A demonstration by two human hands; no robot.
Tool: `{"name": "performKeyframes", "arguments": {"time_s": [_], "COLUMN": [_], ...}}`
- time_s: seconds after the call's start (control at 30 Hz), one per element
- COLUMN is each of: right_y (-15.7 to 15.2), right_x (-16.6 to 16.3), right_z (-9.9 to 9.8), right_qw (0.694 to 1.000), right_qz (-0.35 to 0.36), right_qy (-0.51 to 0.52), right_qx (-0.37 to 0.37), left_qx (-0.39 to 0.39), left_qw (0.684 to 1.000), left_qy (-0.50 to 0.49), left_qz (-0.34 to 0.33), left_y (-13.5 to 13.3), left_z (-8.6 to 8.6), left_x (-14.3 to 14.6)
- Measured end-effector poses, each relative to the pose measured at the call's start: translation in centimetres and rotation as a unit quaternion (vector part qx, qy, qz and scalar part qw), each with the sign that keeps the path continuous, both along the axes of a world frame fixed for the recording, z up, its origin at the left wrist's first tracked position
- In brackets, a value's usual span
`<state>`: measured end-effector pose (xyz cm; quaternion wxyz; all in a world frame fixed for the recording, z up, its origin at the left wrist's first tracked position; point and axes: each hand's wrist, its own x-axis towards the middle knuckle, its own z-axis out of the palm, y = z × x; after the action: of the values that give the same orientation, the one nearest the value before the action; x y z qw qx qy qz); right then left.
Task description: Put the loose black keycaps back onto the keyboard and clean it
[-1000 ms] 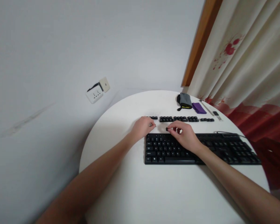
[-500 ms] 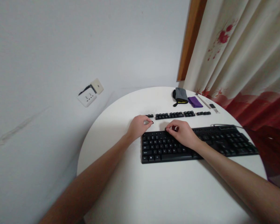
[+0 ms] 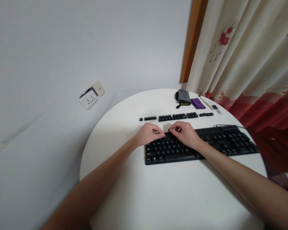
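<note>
A black keyboard (image 3: 182, 157) lies on the white round table, its left part under both hands. My left hand (image 3: 149, 134) is closed in a pinch over the upper-left rows, with a small black keycap mostly hidden in its fingertips. Close by on the right, my right hand (image 3: 185, 133) pinches a small dark piece, apparently another keycap (image 3: 169, 130), at the keyboard's back edge. Behind the keyboard, loose black keycaps (image 3: 171, 117) stand in a row with gaps, and a single keycap (image 3: 140, 119) sits at the row's left end.
At the back of the table (image 3: 124, 198) lie a folded grey cloth (image 3: 183, 97), a purple cloth (image 3: 198, 103), a thin light-coloured tool (image 3: 206, 103) and a small item with a black part (image 3: 215, 107). A wall socket (image 3: 88, 99) is at left, a curtain (image 3: 249, 64) at right.
My left hand has moved right and towards me, from beside the keycap row onto the keyboard's upper rows. My right hand stays nearly in place. The view has shifted slightly.
</note>
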<state>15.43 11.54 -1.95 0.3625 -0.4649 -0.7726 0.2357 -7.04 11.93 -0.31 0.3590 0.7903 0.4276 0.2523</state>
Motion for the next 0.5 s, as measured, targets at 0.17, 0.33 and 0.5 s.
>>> {"name": "performKeyframes", "arguments": {"time_s": [0.17,0.33,0.5], "right_y": [-0.01,0.01,0.00], "right_x": [-0.02,0.04,0.03], "right_z": [0.04,-0.08,-0.05], "right_qw": [1.000,1.000,1.000], "right_qz": [0.005,0.006,0.007], "right_qy": [-0.007,-0.009,-0.010], "right_qx": [0.004,0.019,0.013], "left_qx": [0.021,0.031,0.112], "left_qw": [0.999,0.997,0.990], "left_qy": [-0.029,-0.033,0.030], "left_qz": [-0.027,-0.056,-0.078], "left_y": [-0.16,-0.29,-0.53], "left_z": [0.39,0.48,0.93], "left_x": [0.15,0.23,0.31]}}
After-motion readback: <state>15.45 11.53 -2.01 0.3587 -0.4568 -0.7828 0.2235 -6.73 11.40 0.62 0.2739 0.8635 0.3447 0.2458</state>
